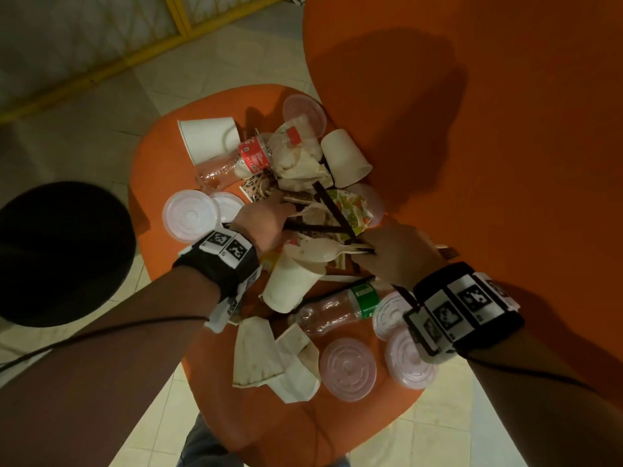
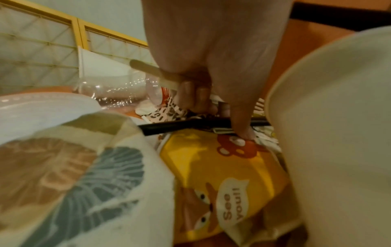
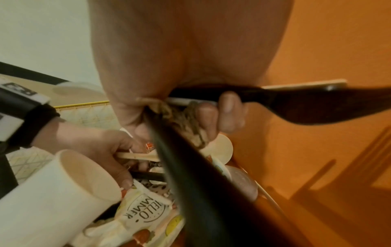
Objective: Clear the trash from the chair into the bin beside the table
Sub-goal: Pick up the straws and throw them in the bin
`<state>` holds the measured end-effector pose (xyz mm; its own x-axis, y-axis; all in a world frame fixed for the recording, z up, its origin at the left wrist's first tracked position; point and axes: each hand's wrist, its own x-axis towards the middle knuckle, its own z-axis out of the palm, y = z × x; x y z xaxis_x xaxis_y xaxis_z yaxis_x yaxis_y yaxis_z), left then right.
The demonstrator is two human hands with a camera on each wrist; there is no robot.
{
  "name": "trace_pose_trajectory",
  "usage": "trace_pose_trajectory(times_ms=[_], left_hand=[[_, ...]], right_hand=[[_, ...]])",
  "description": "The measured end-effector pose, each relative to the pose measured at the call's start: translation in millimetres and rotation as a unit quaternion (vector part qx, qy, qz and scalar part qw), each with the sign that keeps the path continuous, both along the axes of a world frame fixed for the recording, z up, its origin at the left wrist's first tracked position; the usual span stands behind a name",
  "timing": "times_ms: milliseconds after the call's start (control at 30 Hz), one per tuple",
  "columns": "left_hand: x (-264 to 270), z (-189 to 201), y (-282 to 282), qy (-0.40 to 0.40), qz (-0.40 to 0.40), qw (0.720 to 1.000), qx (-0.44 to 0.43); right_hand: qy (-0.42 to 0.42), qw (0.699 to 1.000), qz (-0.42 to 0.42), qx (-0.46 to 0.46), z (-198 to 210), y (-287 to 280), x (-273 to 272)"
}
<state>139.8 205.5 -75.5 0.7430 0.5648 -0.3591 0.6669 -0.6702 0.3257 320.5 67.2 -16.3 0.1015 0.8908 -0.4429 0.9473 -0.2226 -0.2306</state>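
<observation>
An orange chair seat [image 1: 158,156] holds a pile of trash: white paper cups [image 1: 209,139], a red-label bottle [image 1: 251,156], a green-label bottle [image 1: 337,308], several clear lids [image 1: 347,369] and crumpled napkins [image 1: 269,358]. My left hand [image 1: 276,214] digs into the middle of the pile. It grips a wooden stick [image 2: 148,70], and its fingertips [image 2: 243,133] reach down to a black straw [image 2: 169,127]. My right hand [image 1: 374,251] grips a bundle of black straws [image 3: 190,167], dark cutlery [image 3: 317,107] and wooden sticks. A round black bin [image 1: 60,254] stands left of the chair.
The orange chair back [image 1: 472,129] rises close on the right. A yellow railing [image 1: 135,59] runs along the far left over a tiled floor [image 1: 84,136]. Printed wrappers [image 2: 222,175] and a white cup [image 3: 59,192] lie under the hands.
</observation>
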Motion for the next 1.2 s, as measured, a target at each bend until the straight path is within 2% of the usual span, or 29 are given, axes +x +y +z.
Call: trace_pose_trajectory(times_ms=[200,300,467,567,633,700,767,833,900,967,1033,1133,1200], left_hand=[[-2.6,9.2,-3.8,-0.021,0.008,0.999,0.032],[-8.7,26.0,-7.2,-0.059,0.054,0.995,0.061],[-22.1,59.5,-22.8,-0.076,0.107,0.985,0.113],[-28.9,72.9,-42.3,-0.08,0.133,0.981,0.112],[-26.4,77.1,-58.8,-0.099,0.106,0.986,0.088],[-17.2,80.5,-76.7,-0.105,0.036,0.992,0.062],[-5.3,83.5,-95.5,-0.083,-0.018,0.996,0.042],[7.1,87.6,-108.1,-0.073,-0.088,0.993,0.036],[10.6,99.5,-116.4,-0.041,-0.094,0.994,0.035],[3.0,101.0,-113.4,-0.001,-0.032,0.999,0.039],[-21.3,102.8,-102.5,-0.001,0.054,0.997,0.054],[-65.4,93.6,-83.6,-0.107,0.166,0.97,0.144],[-93.6,80.1,-66.5,-0.084,0.245,0.952,0.162]], right_hand=[[0.067,0.997,-0.02,0.01,-5.5,-0.8,2.8],[0.127,0.984,-0.105,0.061,-10.6,-4.5,4.0],[0.119,0.962,-0.229,0.089,-15.0,0.4,13.3],[0.142,0.935,-0.306,0.108,-21.9,3.1,21.1],[0.156,0.918,-0.344,0.123,-32.1,1.8,28.3],[0.159,0.911,-0.366,0.104,-40.9,-0.3,31.3],[0.136,0.927,-0.348,0.039,-47.1,-2.5,27.4],[0.099,0.951,-0.291,-0.033,-55.1,-4.7,18.9],[0.061,0.965,-0.244,-0.08,-64.2,-5.1,10.8],[0.013,0.969,-0.215,-0.123,-70.5,-4.2,6.3],[-0.016,0.967,-0.208,-0.144,-74.2,-4.3,2.8],[-0.064,0.971,-0.18,-0.146,-77.3,-3.8,-1.1],[-0.078,0.971,-0.17,-0.149,-78.7,-0.3,-0.2]])
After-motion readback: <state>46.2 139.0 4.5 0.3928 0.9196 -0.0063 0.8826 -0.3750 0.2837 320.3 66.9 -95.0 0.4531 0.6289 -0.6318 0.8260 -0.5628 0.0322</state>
